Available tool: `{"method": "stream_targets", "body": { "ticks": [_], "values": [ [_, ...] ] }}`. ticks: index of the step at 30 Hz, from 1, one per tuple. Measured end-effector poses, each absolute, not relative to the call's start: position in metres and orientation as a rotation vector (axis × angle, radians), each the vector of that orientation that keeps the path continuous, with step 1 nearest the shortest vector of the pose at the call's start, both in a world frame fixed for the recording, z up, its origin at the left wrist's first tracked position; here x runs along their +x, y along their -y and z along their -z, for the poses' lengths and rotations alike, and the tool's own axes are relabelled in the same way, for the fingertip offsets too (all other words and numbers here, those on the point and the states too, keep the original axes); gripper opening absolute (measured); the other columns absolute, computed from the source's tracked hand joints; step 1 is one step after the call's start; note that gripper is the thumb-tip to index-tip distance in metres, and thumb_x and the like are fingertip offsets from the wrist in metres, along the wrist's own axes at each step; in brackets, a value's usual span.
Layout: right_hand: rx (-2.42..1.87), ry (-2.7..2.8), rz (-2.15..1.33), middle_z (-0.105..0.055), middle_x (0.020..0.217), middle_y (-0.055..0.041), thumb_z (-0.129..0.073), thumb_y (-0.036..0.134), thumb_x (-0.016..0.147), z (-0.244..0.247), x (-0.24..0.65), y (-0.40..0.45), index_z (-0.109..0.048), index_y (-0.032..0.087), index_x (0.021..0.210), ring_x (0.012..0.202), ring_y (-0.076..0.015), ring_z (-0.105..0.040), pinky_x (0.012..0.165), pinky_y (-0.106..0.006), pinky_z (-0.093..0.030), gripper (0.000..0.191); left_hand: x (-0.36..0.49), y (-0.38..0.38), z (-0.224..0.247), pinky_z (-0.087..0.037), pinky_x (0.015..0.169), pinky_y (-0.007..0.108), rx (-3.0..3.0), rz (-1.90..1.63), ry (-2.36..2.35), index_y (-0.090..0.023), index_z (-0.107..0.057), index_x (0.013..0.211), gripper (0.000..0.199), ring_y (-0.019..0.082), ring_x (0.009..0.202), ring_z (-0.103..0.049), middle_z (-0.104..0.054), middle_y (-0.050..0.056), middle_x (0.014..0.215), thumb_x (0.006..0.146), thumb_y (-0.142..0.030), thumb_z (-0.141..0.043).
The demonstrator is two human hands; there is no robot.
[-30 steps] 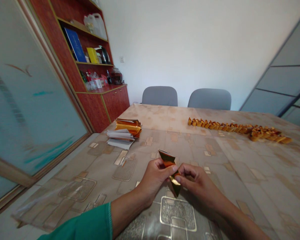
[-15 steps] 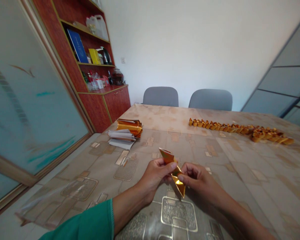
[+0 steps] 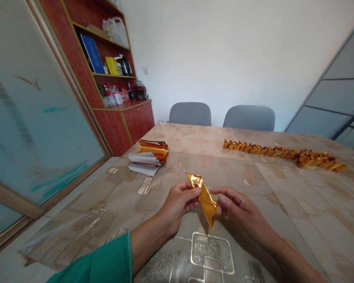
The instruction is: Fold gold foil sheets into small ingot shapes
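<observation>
A shiny gold folded paper (image 3: 207, 202) with pointed ends hangs at a slant over the near part of the table. My left hand (image 3: 181, 200) pinches its left edge near the upper end between thumb and fingers. On the other side, my right hand (image 3: 236, 202) has its thumb and index finger apart beside the paper's right edge. Its lower fingers are partly hidden behind the paper, and whether they touch it is unclear.
A stack of gold and white paper sheets (image 3: 153, 151) lies at the left of the patterned table (image 3: 177, 239). A long row of folded gold pieces (image 3: 265, 151) stretches across the back right. Two grey chairs (image 3: 190, 114) (image 3: 249, 117) stand behind the table.
The gold paper has turned, showing a broader, flatter face. My right hand has released its pinch on the paper and its fingers have spread. My left hand still grips it.
</observation>
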State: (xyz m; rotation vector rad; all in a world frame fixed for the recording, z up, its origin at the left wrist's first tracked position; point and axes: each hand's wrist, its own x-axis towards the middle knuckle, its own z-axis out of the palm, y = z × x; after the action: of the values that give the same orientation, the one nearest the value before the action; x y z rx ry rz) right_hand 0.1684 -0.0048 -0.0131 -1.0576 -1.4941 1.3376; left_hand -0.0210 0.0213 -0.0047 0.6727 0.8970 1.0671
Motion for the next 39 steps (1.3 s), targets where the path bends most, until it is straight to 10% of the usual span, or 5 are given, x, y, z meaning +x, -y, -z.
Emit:
{"method": "stream_targets", "body": {
  "ticks": [5,13,39],
  "values": [
    [-0.955,2.045,-0.723,-0.064,0.113,-0.0068,-0.062,0.023,0.093,0.004,0.174,0.006,-0.061,0.03,0.124,0.103,-0.0221,-0.059,0.089,-0.037,-0.048,0.032,-0.024,-0.022,0.003,-0.053,0.063,0.02,0.584,-0.998,-0.899,-0.013,-0.069,0.086,0.024,0.01,0.065,-0.066,-0.072,0.003,0.08,0.068,-0.017,-0.085],
    [-0.762,2.191,-0.319,-0.062,0.088,-0.0033,-0.062,0.019,0.094,0.002,0.177,0.002,-0.072,0.034,0.119,0.079,-0.0177,-0.059,0.068,-0.029,-0.047,0.031,-0.022,-0.021,0.001,-0.052,0.053,0.016,0.561,-0.979,-0.942,-0.011,-0.071,0.08,0.02,0.008,0.056,-0.064,-0.073,0.002,0.074,0.068,-0.012,-0.087],
    [-0.775,2.089,-0.63,-0.06,0.092,-0.0031,-0.057,0.025,0.099,0.002,0.179,0.0,-0.073,0.029,0.108,0.087,-0.0185,-0.059,0.075,-0.032,-0.047,0.019,-0.021,-0.014,0.005,-0.054,0.057,0.019,0.649,-1.062,-0.943,-0.008,-0.072,0.078,0.043,0.011,0.061,-0.066,-0.074,0.007,0.077,0.05,-0.028,-0.099]
  ]
}}
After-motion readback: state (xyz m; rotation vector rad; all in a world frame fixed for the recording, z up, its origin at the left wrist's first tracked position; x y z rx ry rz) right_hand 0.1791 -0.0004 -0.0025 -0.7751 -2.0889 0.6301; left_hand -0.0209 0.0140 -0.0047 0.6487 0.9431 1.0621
